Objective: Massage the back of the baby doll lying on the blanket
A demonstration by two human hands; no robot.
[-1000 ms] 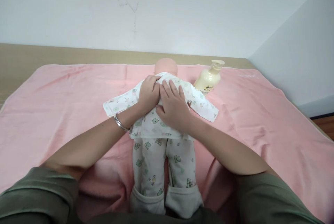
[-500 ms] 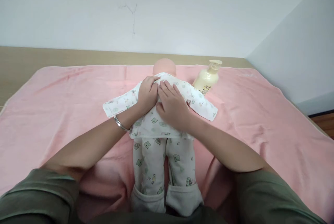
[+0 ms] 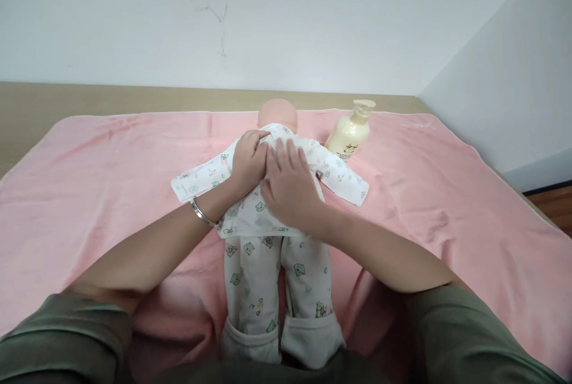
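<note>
A bald baby doll (image 3: pixel 277 112) lies face down, its head away from me. It wears a white patterned top (image 3: pixel 260 208) and matching trousers (image 3: pixel 259 285) with folded-back feet. My left hand (image 3: pixel 248 158), a silver bangle on its wrist, is closed against the left side of the doll's upper back; its fingers curl and are partly hidden. Beside it my right hand (image 3: pixel 292 187) lies over the middle and right of the back, fingers outstretched and slightly apart. That hand is a little blurred, and whether its palm touches the cloth cannot be told.
Under the doll spreads a pink blanket (image 3: pixel 429 211) over a wooden surface (image 3: pixel 111 98). A cream pump bottle (image 3: pixel 351 132) stands tilted beyond the doll's right sleeve. A white wall (image 3: pixel 313 26) rises behind, and another wall closes off the right.
The right hand has shifted slightly, its fingers now more spread and blurred. The left hand stays in place on the doll. The whole view has moved a little.
</note>
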